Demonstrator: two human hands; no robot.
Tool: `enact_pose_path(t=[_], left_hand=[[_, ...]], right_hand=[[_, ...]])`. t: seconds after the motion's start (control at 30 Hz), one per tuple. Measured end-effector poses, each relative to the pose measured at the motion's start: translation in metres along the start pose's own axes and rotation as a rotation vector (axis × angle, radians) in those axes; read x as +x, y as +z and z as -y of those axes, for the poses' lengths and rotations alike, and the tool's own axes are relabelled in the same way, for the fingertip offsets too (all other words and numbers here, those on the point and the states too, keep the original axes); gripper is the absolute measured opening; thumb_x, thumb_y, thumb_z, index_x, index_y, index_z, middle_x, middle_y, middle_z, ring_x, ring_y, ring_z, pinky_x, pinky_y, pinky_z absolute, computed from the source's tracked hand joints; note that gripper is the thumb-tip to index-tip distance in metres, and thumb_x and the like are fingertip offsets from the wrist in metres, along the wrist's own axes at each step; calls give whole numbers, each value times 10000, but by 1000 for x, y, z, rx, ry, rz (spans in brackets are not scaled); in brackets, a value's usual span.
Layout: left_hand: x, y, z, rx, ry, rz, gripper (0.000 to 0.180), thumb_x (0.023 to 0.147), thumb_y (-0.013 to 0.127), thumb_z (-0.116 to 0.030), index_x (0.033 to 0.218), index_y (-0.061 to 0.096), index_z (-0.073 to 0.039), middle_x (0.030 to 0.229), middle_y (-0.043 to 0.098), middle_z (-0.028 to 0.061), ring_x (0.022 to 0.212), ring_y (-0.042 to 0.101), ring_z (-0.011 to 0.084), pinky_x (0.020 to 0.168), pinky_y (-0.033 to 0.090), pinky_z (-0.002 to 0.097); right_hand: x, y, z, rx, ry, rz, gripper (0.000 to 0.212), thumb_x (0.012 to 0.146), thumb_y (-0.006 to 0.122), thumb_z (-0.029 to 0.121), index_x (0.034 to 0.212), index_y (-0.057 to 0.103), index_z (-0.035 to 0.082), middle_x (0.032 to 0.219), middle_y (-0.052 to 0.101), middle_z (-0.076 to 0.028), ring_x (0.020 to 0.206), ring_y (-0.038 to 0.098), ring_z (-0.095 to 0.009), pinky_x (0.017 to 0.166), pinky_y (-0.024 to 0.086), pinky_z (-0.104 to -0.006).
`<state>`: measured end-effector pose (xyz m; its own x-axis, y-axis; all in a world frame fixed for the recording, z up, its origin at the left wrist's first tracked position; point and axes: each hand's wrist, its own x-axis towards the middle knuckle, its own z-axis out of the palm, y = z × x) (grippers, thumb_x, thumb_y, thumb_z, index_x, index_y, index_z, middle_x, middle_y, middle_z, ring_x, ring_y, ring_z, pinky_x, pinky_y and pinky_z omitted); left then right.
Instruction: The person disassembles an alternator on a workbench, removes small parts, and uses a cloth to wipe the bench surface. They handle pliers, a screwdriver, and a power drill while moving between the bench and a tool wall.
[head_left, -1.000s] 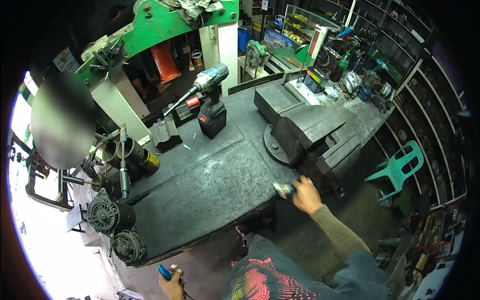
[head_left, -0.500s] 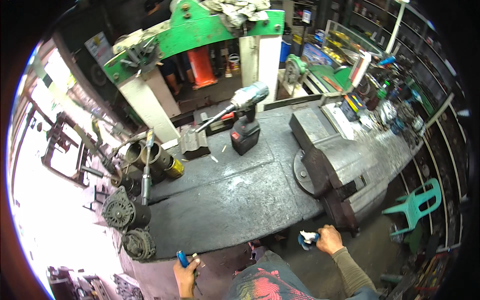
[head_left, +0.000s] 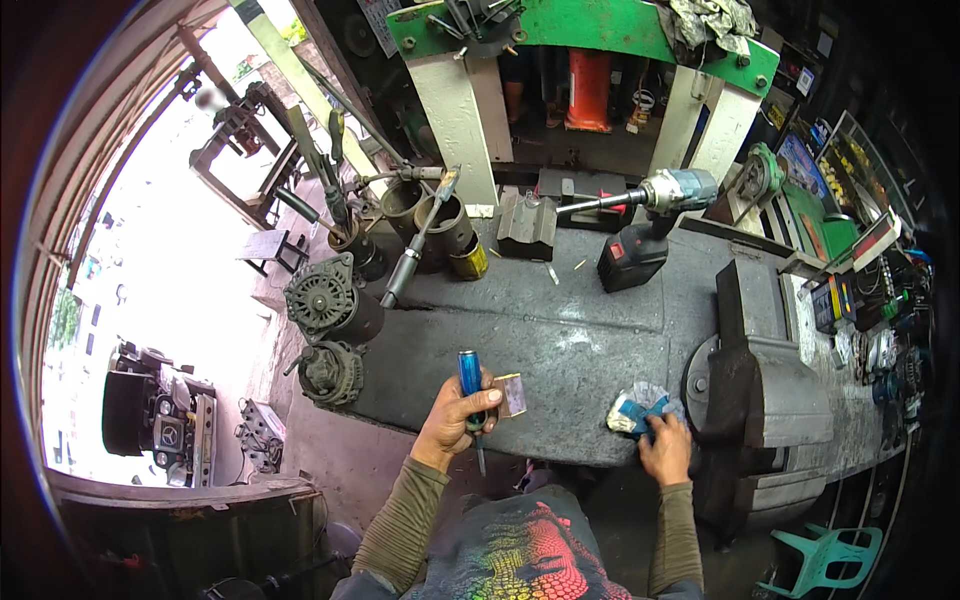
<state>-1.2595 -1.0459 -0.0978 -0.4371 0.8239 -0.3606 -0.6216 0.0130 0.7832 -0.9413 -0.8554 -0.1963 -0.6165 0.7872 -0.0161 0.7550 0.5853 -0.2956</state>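
Note:
My left hand point(head_left: 448, 422) is closed round a screwdriver point(head_left: 469, 370) with a blue handle. Its shaft points down below the fist, over the bench's front edge. The same hand pinches a small flat rectangular piece point(head_left: 513, 396), brownish with a pale edge, between thumb and fingers. To the right, my right hand point(head_left: 668, 453) grips a crumpled blue and white rag point(head_left: 645, 408), which rests on the dark metal workbench point(head_left: 530, 345). That hand is just left of the large bench vise point(head_left: 780, 390). The fingertips are partly hidden in the cloth.
Two alternators point(head_left: 325, 298) point(head_left: 331, 374) sit at the bench's left end, beside metal cylinders holding tools. A cordless impact wrench point(head_left: 636, 256) stands at the back, its long socket pointing at a metal block point(head_left: 527, 226). A green press frame point(head_left: 600, 25) rises behind.
My view has turned left and moved closer to the bench. Both hands have come forward over it. The rag, held in the air before, now lies against the bench top under my right hand.

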Motion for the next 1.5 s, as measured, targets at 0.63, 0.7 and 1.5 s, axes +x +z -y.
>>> enact_pose_path(t=[0.63, 0.7, 1.5], left_hand=[[172, -125, -26, 694, 122, -733, 430, 850, 831, -429, 897, 616, -59, 814, 704, 114, 652, 649, 171, 478, 453, 286], [147, -125, -22, 57, -20, -512, 422, 913, 751, -484, 829, 598, -99, 777, 664, 90, 588, 571, 162, 471, 406, 271], [-59, -30, 184, 3, -302, 267, 229, 1032, 632, -265, 1041, 676, -41, 948, 721, 120, 773, 674, 216, 617, 529, 253]], right_hand=[[-9, 24, 0, 255, 75, -92, 386, 802, 756, 151, 1172, 692, 65, 1174, 580, -171, 1114, 546, -393, 964, 463, -484], [-9, 24, 1, 279, 108, -66, 388, 802, 756, 150, 1176, 689, 69, 1187, 576, -168, 1130, 540, -393, 971, 460, -484], [-401, 81, -25, 441, 732, -163, 410, 824, 676, 201, 1225, 718, 124, 1100, 660, -153, 1081, 652, -369, 925, 536, -464]])
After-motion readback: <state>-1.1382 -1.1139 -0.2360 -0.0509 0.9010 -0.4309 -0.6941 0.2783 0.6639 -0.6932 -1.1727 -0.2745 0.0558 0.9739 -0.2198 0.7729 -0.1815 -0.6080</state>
